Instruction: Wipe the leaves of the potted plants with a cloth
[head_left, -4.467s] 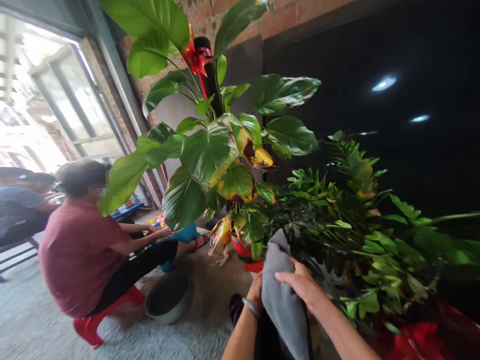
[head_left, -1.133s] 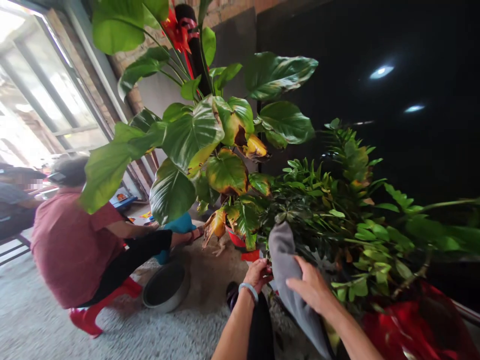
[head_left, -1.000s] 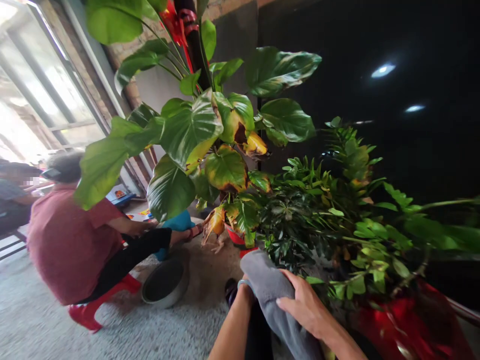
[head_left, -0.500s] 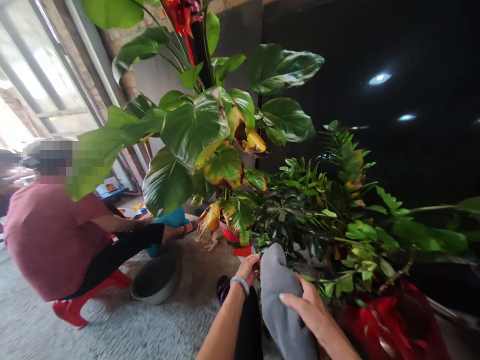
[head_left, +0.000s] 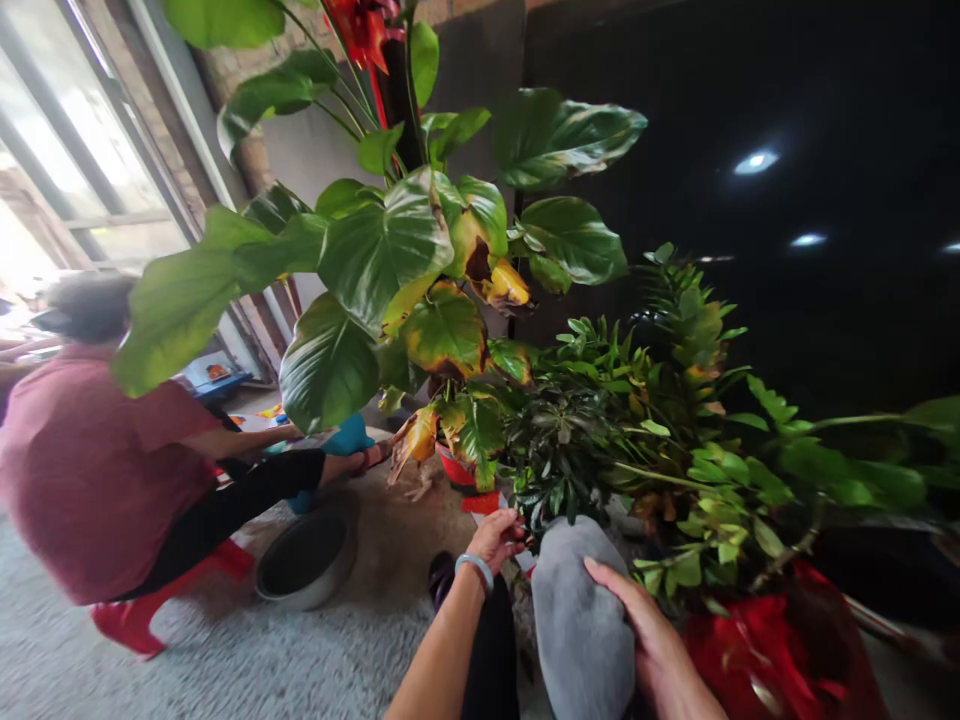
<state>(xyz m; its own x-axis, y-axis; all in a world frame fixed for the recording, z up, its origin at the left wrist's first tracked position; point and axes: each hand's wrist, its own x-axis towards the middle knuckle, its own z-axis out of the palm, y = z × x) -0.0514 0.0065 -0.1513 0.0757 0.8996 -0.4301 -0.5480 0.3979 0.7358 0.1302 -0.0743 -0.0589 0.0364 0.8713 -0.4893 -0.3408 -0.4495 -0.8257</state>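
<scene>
Step in hand: holding the cloth (head_left: 581, 610). Grey, rounded at the top, it sat low in the middle, lower end cut off by the frame edge. Right hand (head_left: 649, 630) gripped it from the right, one digit along its face, the rest mostly out of sight. Left hand (head_left: 495, 540), bangle (head_left: 480, 572) on its wrist, was just beside the cloth, fingers bent; couldn't tell if they pinched anything. My judgement: any shift of the cloth called for a firm right grip and care not to snag the shrub (head_left: 562, 430). That stood right beyond the cloth, main obstacle ahead; red bag (head_left: 780, 650) crowded the right side.

Big plant (head_left: 386, 240) rose farther back, partly yellowed and browned low down, its pot (head_left: 455, 465) half hidden beneath. To the left: basin (head_left: 319, 592) on the floor (head_left: 240, 670), then a seated person (head_left: 90, 450), red shirt, back mostly turned, on a stool (head_left: 139, 625). Dark wall (head_left: 697, 130) behind, bright reflections in it.
</scene>
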